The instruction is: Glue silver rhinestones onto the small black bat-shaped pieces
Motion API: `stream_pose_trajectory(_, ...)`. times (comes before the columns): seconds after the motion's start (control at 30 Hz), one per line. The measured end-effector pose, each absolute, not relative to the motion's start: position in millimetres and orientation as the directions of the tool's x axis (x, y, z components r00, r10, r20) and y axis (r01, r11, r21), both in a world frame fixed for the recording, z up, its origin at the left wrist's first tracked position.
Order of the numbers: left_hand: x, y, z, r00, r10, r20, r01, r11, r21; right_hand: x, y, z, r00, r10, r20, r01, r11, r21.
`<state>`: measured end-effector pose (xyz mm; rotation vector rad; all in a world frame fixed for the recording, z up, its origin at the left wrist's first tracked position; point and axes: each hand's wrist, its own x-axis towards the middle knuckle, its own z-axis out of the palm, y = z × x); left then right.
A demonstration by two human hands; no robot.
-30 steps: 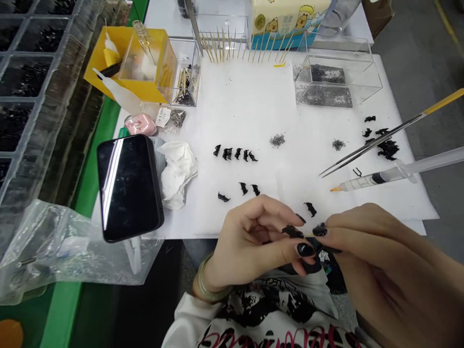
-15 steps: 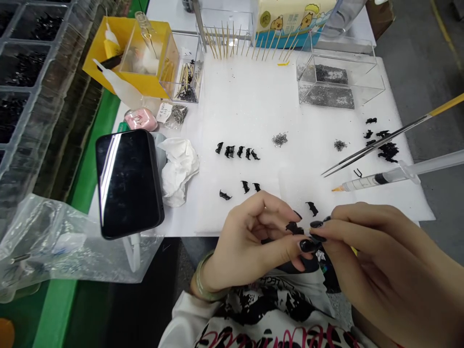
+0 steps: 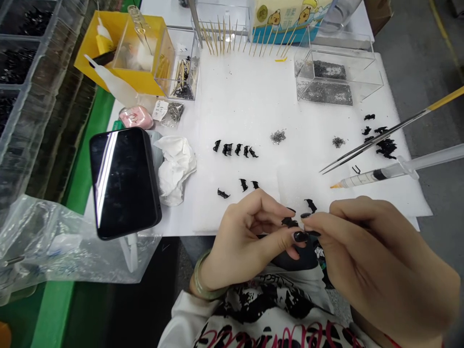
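My left hand (image 3: 250, 237) pinches a small black bat-shaped piece (image 3: 290, 222) between thumb and fingers, just past the front edge of the white foam sheet (image 3: 250, 106). Close against its thumb tip is my right hand (image 3: 369, 256), its thumb and fingers pressed together; what they hold is hidden. One loose black bat-shaped piece (image 3: 310, 206) lies on the foam just beyond the fingertips. More such pieces (image 3: 238, 150) lie in a row to the left, with several nearer my left hand. Right of centre rest tweezers (image 3: 377, 140) and a syringe (image 3: 369, 179) with an orange tip.
Two little heaps of tiny beads (image 3: 278, 137) lie mid-sheet. At the right is a pile of black pieces (image 3: 386, 147). Clear boxes (image 3: 339, 82) and upright thin sticks (image 3: 226, 36) line the back. A phone (image 3: 125, 183), crumpled tissue (image 3: 176, 169) and yellow holder (image 3: 119, 82) stand left.
Both hands have shifted slightly left, the right one closing in on the left thumb. The whole view has also drifted a little. The bat-shaped piece stays in my left hand.
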<state>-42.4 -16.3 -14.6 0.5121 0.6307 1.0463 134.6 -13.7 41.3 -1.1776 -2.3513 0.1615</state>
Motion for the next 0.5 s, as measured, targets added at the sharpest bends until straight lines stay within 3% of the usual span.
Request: stream_pose_trajectory(0.5, -42.1, -17.7, -11.6, 0.365, 0.896, -0.252, -0.646, 0.439, 0.625, 128.6, -12.8, 36.4, -0.382, 0.837, 0.391, 0.716, 0.536, -0.447)
